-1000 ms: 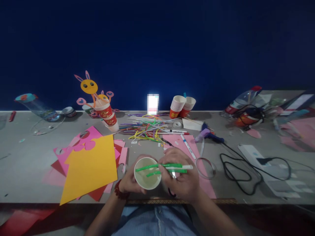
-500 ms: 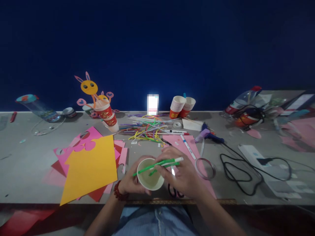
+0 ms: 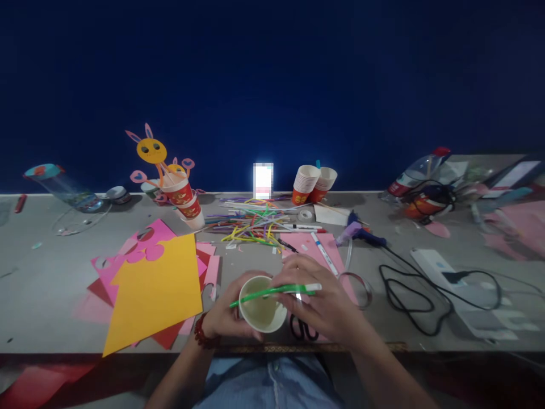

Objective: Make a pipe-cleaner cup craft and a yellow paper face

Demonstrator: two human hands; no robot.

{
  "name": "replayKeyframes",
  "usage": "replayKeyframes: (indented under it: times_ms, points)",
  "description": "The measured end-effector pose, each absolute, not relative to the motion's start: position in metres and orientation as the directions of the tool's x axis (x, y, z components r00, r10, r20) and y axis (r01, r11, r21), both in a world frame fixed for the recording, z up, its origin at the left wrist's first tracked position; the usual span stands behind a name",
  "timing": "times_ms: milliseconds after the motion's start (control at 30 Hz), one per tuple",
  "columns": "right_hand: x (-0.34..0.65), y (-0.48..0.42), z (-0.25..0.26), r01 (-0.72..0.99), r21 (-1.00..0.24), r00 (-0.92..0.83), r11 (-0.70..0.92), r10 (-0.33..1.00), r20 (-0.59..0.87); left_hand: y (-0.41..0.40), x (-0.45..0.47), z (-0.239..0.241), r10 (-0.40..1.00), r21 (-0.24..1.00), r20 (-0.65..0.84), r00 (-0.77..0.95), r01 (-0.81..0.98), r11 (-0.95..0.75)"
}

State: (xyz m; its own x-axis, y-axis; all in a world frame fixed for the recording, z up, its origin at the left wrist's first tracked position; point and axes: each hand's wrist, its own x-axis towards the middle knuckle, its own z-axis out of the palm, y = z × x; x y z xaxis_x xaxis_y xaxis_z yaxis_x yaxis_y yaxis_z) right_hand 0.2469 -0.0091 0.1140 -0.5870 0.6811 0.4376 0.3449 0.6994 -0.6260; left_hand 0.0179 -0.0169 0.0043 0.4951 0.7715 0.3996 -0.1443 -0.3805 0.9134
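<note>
My left hand (image 3: 227,312) is wrapped around a paper cup (image 3: 263,324), its open mouth tilted up towards me. Across that mouth lies a slim green stick (image 3: 255,296) with a white end, its left tip passing over the rim. My right hand (image 3: 313,292) pinches the stick near the white end, above the cup's right side. A second green length seems to run beside it, partly hidden by the fingers. Black-handled scissors (image 3: 303,328) lie on the table under my right hand.
Yellow card (image 3: 159,289) over pink and red sheets lies left. Behind are many coloured pipe cleaners (image 3: 251,224), stacked cups (image 3: 305,184) and a decorated cup figure (image 3: 179,190). Right are a marker (image 3: 324,253), tape ring (image 3: 357,289), glue gun (image 3: 366,234), black cable (image 3: 404,307) and power strip (image 3: 460,295).
The green stick now lies flatter across the cup, its white end lower and slightly right. The green tip seen inside the cup no longer shows. The cup has barely shifted.
</note>
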Motion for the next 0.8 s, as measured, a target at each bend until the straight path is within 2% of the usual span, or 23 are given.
replayKeyframes:
  times_ms: [433,600,800]
  points:
    - [0.249,-0.01,0.12,0.368,-0.601,-0.667,0.71,0.651,0.361,-0.015,0.017,0.005,0.756,0.914,0.39,0.525,-0.122,-0.387]
    - [0.244,-0.002,0.115,0.354,-0.593,-0.663,0.723,0.642,0.387,-0.015,0.019,0.005,0.76,0.915,0.393,0.517,-0.133,-0.382]
    - [0.241,0.001,0.115,0.397,-0.588,-0.648,0.705,0.669,0.365,-0.015,0.02,0.004,0.741,0.883,0.449,0.5,-0.122,-0.452]
